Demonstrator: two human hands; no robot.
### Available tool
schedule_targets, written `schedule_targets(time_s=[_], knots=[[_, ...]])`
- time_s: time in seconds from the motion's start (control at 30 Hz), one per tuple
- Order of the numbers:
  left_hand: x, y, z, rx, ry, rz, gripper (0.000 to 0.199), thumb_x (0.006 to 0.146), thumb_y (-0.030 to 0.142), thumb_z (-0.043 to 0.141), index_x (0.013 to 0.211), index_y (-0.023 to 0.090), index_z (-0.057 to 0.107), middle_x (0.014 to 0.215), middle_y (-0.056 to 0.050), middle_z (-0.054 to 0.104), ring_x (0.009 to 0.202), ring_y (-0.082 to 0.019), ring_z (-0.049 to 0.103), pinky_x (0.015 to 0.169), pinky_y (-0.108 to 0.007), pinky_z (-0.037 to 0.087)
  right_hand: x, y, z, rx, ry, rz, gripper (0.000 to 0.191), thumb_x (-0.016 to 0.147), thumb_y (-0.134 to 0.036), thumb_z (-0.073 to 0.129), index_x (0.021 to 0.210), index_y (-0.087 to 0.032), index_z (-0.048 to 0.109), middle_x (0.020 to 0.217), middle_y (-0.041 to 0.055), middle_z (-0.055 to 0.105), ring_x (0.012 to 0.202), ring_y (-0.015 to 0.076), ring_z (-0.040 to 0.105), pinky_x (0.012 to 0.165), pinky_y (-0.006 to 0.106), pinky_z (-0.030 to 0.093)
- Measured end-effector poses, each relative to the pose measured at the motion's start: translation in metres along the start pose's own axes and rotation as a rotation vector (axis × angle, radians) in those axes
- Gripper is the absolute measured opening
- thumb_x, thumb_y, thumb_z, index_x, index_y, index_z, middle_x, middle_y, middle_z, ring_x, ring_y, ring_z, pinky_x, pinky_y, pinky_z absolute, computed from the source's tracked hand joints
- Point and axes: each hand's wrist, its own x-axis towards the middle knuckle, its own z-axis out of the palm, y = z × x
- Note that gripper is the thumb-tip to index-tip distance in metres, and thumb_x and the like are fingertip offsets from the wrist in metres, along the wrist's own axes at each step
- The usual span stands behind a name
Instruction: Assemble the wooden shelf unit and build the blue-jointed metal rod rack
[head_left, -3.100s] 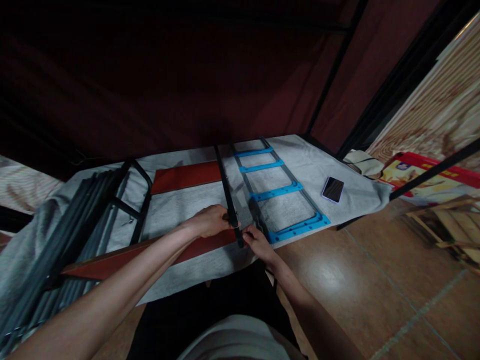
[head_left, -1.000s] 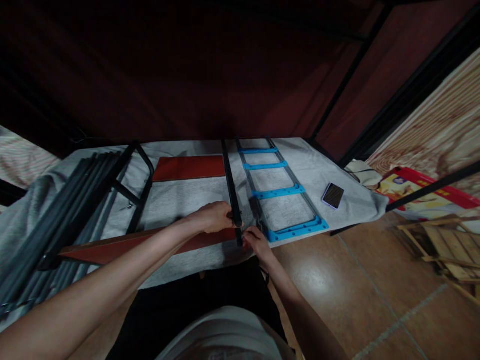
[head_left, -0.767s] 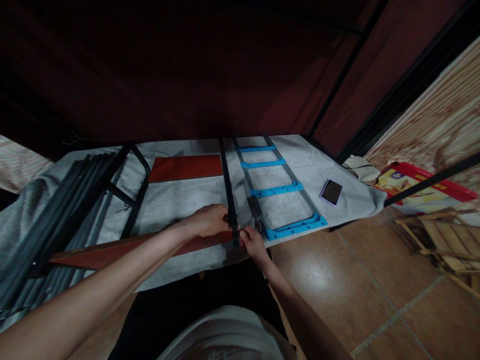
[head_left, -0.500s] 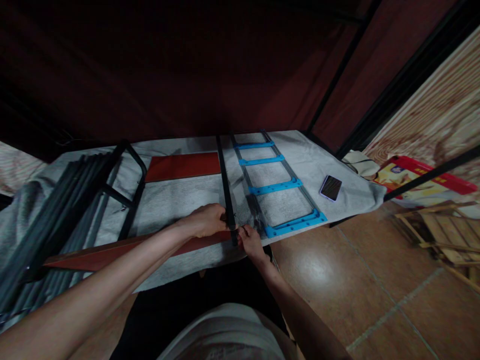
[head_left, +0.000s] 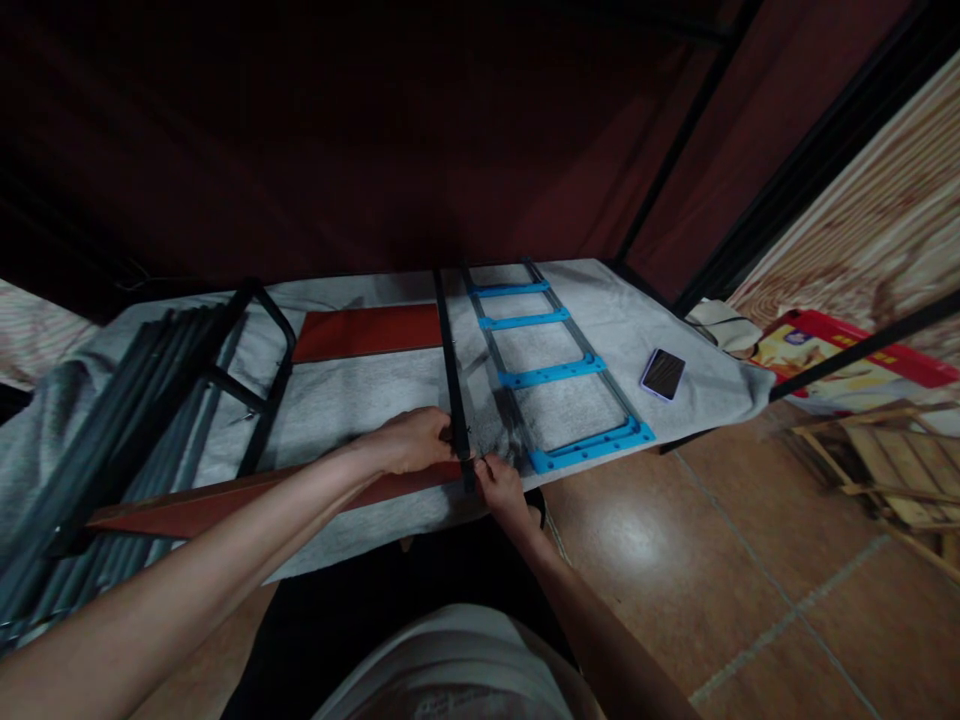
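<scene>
A black metal bar point(head_left: 452, 370) runs front to back across the cloth-covered table, part of a frame with reddish-brown boards. My left hand point(head_left: 415, 440) is closed at the bar's left side, its curled fingers against the bar near the front end; the fingertips are partly hidden. On the other side, my right hand point(head_left: 501, 485) pinches at the bar, with thumb and finger on something too small to name. The front board point(head_left: 195, 508) meets the bar below my left hand and passes under my left forearm. Farther back lies a second board point(head_left: 367, 332).
Grey metal tubes point(head_left: 127, 400) lie bundled at the left beside a black end frame point(head_left: 281, 370). Right of the bar is a rack with blue crosspieces point(head_left: 551, 373); a phone point(head_left: 663, 374) lies beyond it. A wooden folding chair point(head_left: 885, 470) and a red-yellow box point(head_left: 832, 360) stand right.
My right hand has shifted slightly and its fingers have changed position at the bar. The left hand stays at the same place.
</scene>
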Motion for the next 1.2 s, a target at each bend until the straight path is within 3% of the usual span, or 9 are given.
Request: schedule_targets(time_s=[0.2,0.37,0.47,0.57,0.63,0.77,0.9,1.03,1.2], knots=[[-0.001,-0.003,0.005,-0.053,0.015,0.002,0.032,0.067,0.05,0.067,0.077,0.02,0.072,0.067,0.001,0.065,0.072,-0.019,0.059,0.063,-0.024,0.041,0.001,0.0,0.004,-0.036,0.021,-0.018,0.028,0.095,-0.028,0.047,0.072,-0.023,0.061,0.07,0.0083,0.064,0.07,0.0212,0.062,0.071,0.032,0.046],[-0.001,-0.001,0.002,-0.076,-0.004,0.026,0.032,0.066,0.049,0.067,0.076,0.019,0.072,0.069,0.002,0.065,0.073,-0.019,0.059,0.064,-0.024,0.042,0.001,0.001,-0.004,0.124,-0.082,0.079,0.033,0.096,-0.035,0.045,0.071,-0.023,0.064,0.065,0.0052,0.063,0.066,0.0213,0.063,0.068,0.033,0.049],[0.001,-0.001,0.001,-0.086,0.0,0.034,0.034,0.066,0.05,0.067,0.077,0.019,0.072,0.07,0.001,0.066,0.073,-0.019,0.058,0.063,-0.024,0.042,-0.002,0.002,-0.007,0.215,-0.124,0.097,0.032,0.096,-0.037,0.041,0.082,-0.023,0.066,0.067,0.0023,0.063,0.064,0.0196,0.063,0.063,0.031,0.05],[0.003,-0.001,0.0,-0.083,-0.001,0.037,0.034,0.066,0.051,0.067,0.076,0.019,0.072,0.07,0.001,0.066,0.072,-0.018,0.058,0.062,-0.023,0.041,-0.005,0.002,-0.007,0.254,-0.074,0.082,0.024,0.093,-0.036,0.045,0.092,-0.024,0.065,0.071,0.0007,0.063,0.065,0.0178,0.062,0.063,0.028,0.05],[0.004,-0.001,-0.001,-0.08,-0.007,0.048,0.033,0.066,0.051,0.068,0.076,0.019,0.072,0.069,0.002,0.065,0.071,-0.018,0.058,0.062,-0.023,0.041,-0.005,0.0,-0.005,0.193,-0.016,0.06,0.02,0.093,-0.035,0.047,0.089,-0.024,0.063,0.072,0.0006,0.062,0.067,0.0173,0.06,0.065,0.028,0.049],[0.002,-0.002,-0.001,-0.069,-0.013,0.038,0.033,0.067,0.05,0.067,0.075,0.019,0.071,0.067,0.001,0.064,0.07,-0.018,0.057,0.061,-0.023,0.04,-0.004,-0.007,-0.002,0.077,0.013,0.03,0.029,0.096,-0.036,0.041,0.077,-0.023,0.059,0.072,0.0049,0.063,0.07,0.0197,0.06,0.07,0.031,0.048],[0.0,-0.001,-0.002,-0.064,-0.006,0.024,0.032,0.067,0.05,0.066,0.074,0.019,0.071,0.067,0.001,0.064,0.069,-0.018,0.057,0.061,-0.024,0.04,-0.006,-0.009,-0.005,0.137,-0.013,0.015,0.035,0.098,-0.04,0.037,0.08,-0.023,0.063,0.08,0.0096,0.067,0.077,0.0225,0.062,0.076,0.034,0.049],[-0.001,0.001,-0.003,-0.085,0.004,0.052,0.033,0.066,0.051,0.067,0.075,0.019,0.071,0.069,0.002,0.064,0.07,-0.017,0.056,0.061,-0.023,0.039,-0.01,-0.006,-0.01,0.282,-0.029,0.033,0.027,0.096,-0.042,0.041,0.088,-0.023,0.06,0.079,0.0034,0.064,0.075,0.0185,0.061,0.07,0.029,0.05],[-0.001,0.0,-0.002,-0.075,-0.004,0.043,0.034,0.065,0.051,0.069,0.073,0.018,0.07,0.068,0.002,0.064,0.07,-0.017,0.056,0.061,-0.023,0.039,-0.008,-0.011,-0.008,0.121,0.005,0.028,0.022,0.094,-0.033,0.042,0.076,-0.024,0.053,0.065,0.0004,0.057,0.064,0.0177,0.055,0.065,0.028,0.044]])
